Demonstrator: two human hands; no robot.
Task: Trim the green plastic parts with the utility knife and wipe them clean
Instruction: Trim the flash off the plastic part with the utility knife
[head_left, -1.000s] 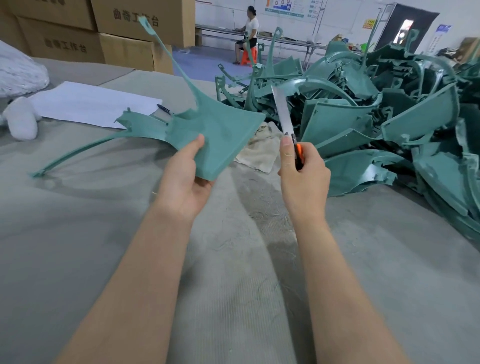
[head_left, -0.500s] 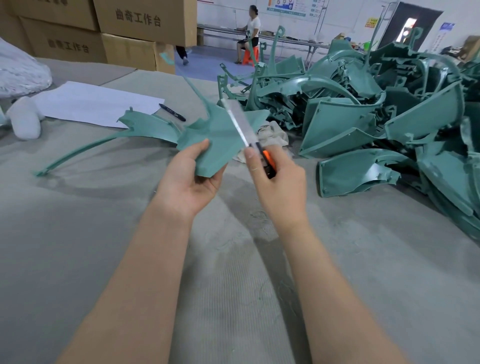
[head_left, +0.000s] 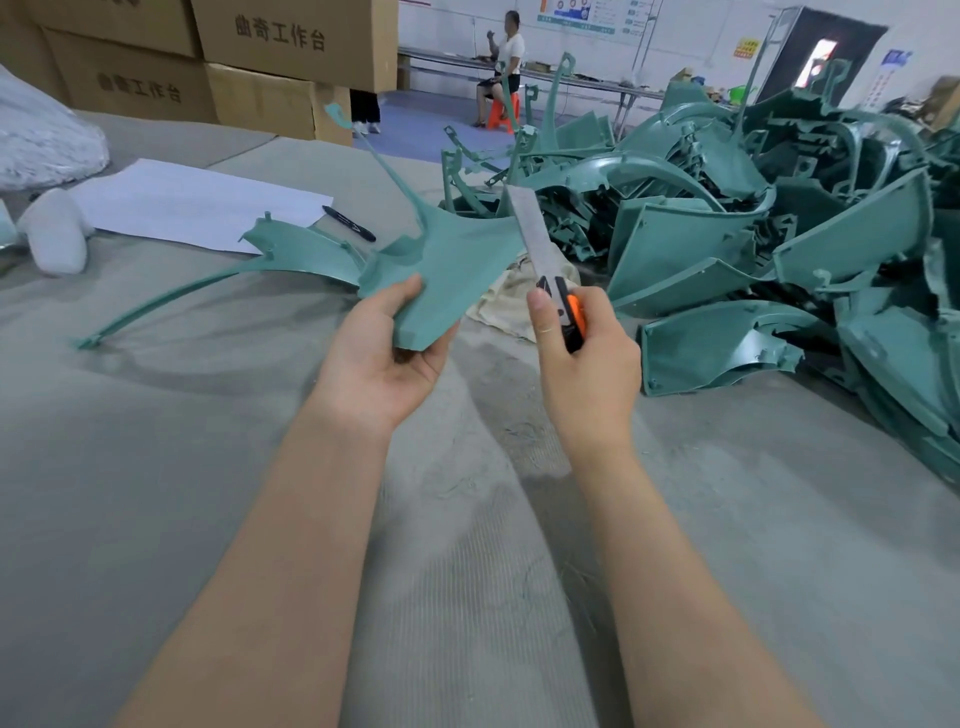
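My left hand (head_left: 387, 348) grips the near corner of a flat green plastic part (head_left: 457, 265) with long thin arms that reach left and up. It is held just above the grey table (head_left: 208, 493). My right hand (head_left: 582, 358) holds an orange and black utility knife (head_left: 563, 306). Its long blade is extended and lies against the part's right edge. A beige cloth (head_left: 506, 306) lies on the table behind both hands, partly hidden by them.
A large pile of green plastic parts (head_left: 753, 249) fills the right side of the table. A white sheet of paper (head_left: 197, 202) and a black pen (head_left: 349, 223) lie at the left. Cardboard boxes (head_left: 260, 67) stand behind. A person sits far back.
The knife swung left to the part's face, then back right; its blade now stands more upright at the part's right edge. The left hand keeps its hold on the part.
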